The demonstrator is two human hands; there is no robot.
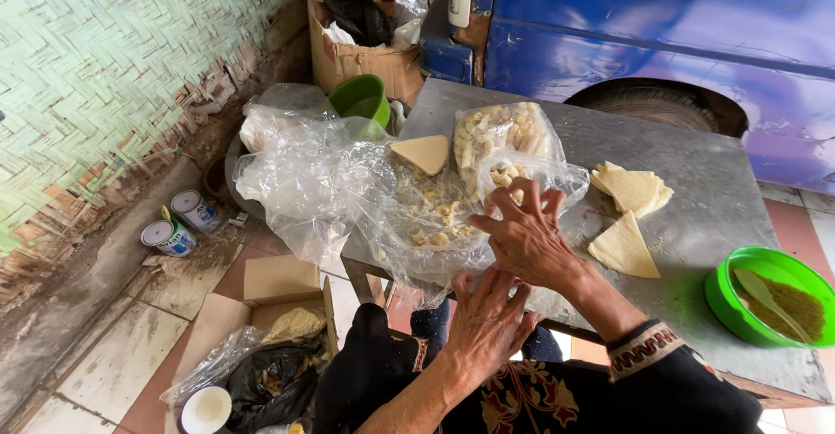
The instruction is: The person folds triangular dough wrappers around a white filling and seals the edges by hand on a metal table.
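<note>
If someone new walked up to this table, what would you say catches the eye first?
Both hands, the right hand above the left hand, work at a crumpled clear plastic bag of pale dough pieces at the table's near edge. Triangular pastry sheets lie to the right, and a bright green bowl sits at the far right.

A person's right hand [526, 234] presses spread fingers on a clear plastic bag [409, 203] of pale pieces on the grey worktop [696, 173]; the left hand [487, 321] lies just below, possibly touching it. Folded triangular wrappers [624, 247] lie to the right.
</note>
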